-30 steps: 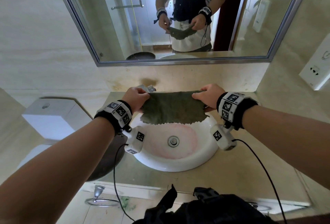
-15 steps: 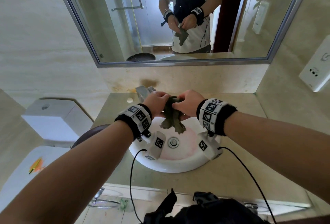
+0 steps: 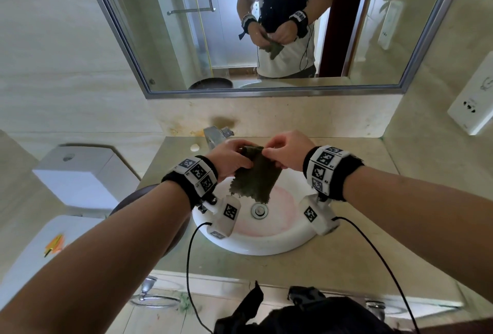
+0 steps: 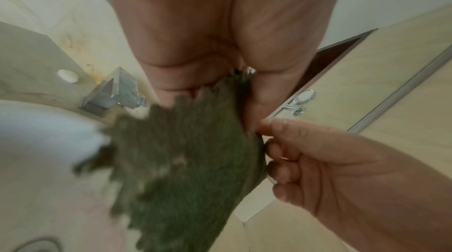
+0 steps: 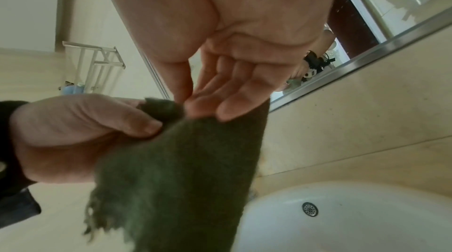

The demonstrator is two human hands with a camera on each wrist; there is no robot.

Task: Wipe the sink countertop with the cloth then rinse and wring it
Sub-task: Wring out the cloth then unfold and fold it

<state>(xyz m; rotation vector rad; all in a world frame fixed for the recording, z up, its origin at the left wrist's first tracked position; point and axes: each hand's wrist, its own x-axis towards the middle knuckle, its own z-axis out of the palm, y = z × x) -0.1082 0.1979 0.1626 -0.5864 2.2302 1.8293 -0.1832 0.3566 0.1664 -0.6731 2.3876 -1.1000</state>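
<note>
A dark green cloth (image 3: 253, 176) with a frayed lower edge hangs folded over the white sink basin (image 3: 256, 243). My left hand (image 3: 232, 157) grips its upper left part, thumb over the fabric. My right hand (image 3: 285, 153) pinches the top edge beside it. In the left wrist view the cloth (image 4: 181, 169) drops from under my left hand (image 4: 234, 86), and the right hand (image 4: 342, 169) holds its right edge. In the right wrist view my right hand (image 5: 203, 105) pinches the cloth (image 5: 176, 169) between thumb and fingers, next to the left hand (image 5: 85, 130).
The chrome faucet (image 3: 213, 136) stands just behind my left hand at the basin's back rim. Beige countertop (image 3: 360, 253) surrounds the basin. A mirror (image 3: 266, 27) hangs above, a toilet (image 3: 74, 179) sits to the left, and a wall socket (image 3: 472, 104) is at the right.
A second ago the cloth was stretched wide between both hands. The hands then came together and bunched it. Now they hold it close together, folded and hanging narrower.
</note>
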